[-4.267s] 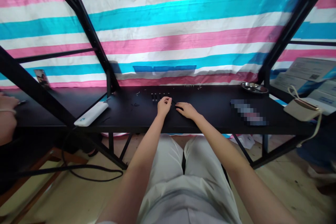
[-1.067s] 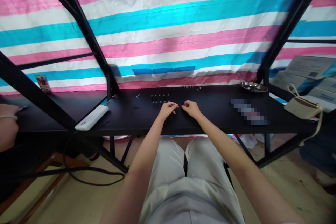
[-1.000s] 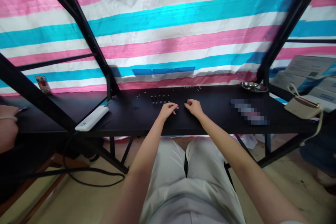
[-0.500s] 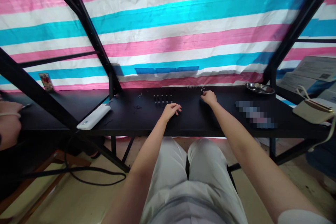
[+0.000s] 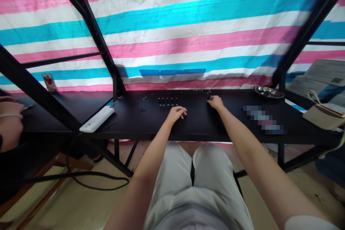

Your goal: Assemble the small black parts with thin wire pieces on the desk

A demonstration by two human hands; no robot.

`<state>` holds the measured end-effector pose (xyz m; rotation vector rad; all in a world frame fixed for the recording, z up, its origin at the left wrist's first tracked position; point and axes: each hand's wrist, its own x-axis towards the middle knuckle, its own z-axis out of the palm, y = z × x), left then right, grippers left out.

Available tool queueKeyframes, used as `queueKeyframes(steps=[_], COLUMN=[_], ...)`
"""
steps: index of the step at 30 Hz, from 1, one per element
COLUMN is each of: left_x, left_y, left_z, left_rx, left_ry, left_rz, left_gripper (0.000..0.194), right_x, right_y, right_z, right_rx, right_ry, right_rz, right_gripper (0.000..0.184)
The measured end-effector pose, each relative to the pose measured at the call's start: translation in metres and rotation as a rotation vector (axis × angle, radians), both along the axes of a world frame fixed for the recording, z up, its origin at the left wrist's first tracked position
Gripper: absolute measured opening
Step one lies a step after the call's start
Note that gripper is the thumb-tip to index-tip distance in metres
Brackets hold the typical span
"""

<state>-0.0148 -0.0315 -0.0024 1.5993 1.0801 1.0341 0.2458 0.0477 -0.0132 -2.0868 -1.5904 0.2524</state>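
My right hand (image 5: pixel 216 102) is at the back half of the black tabletop (image 5: pixel 196 125), thumb and fingertips pinched around a small dark piece (image 5: pixel 209 97); its kind is too small to tell. Resting near the table's front is my left hand (image 5: pixel 176 114), fingers loosely bent and apart, with nothing in it. Just behind the left hand, several small dark cylinders with pale ends (image 5: pixel 167 101) form a row. Along the back edge lie several thin pale bits (image 5: pixel 197 90), and close to my right hand is a curly white scrap (image 5: pixel 209 92).
A white power bank-like box (image 5: pixel 97 119) lies left with a cable. Dark scraps (image 5: pixel 141 110) are nearby. To the right are a steel dish (image 5: pixel 268 92), a blurred flat packet (image 5: pixel 264 120) and a beige bag (image 5: pixel 325 115). Another person's hand (image 5: pixel 10 118) is far left, beyond the black frame post (image 5: pixel 94 32).
The whole view has shifted slightly. Both hands keep nearly the same places, my right hand still pinching the small dark piece.
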Motion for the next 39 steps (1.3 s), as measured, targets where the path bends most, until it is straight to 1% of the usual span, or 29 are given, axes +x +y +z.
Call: queueKeyframes(steps=[5, 9, 13, 15, 19, 28, 34, 36, 39], left_x=[0.000, 0.000, -0.001, -0.001, -0.001, -0.001, 0.000, 0.000, -0.001], left_y=[0.000, 0.000, -0.001, -0.001, -0.002, -0.001, 0.001, 0.003, 0.008], left_z=[0.000, 0.000, 0.000, 0.001, 0.001, 0.000, -0.001, -0.004, -0.009], left_rx=[-0.001, 0.000, 0.002, 0.004, 0.012, 0.002, 0.019, 0.036, 0.091], left_ry=[-0.006, -0.004, 0.011, 0.014, 0.007, 0.014, 0.024, 0.020, 0.012], left_rz=[-0.006, -0.001, 0.004, 0.005, -0.003, 0.004, 0.006, 0.033, 0.141], left_gripper=[0.020, 0.020, 0.021, 0.022, 0.021, 0.022, 0.023, 0.022, 0.019], right_x=[0.009, 0.011, 0.007, 0.005, 0.003, 0.006, 0.003, -0.001, -0.010], right_y=[0.002, -0.001, -0.007, -0.008, -0.009, -0.008, -0.021, -0.029, -0.041], right_z=[-0.001, -0.004, -0.010, -0.011, -0.012, -0.009, 0.000, 0.002, 0.004], right_rx=[-0.017, 0.024, 0.085, 0.086, 0.080, 0.037, -0.028, -0.050, -0.063], right_ry=[0.001, 0.015, 0.037, 0.043, 0.044, 0.041, 0.012, 0.000, -0.047], right_rz=[0.028, 0.036, -0.011, -0.038, -0.036, -0.029, -0.084, -0.106, -0.124], right_gripper=[0.020, 0.020, 0.024, 0.025, 0.027, 0.030, 0.028, 0.026, 0.025])
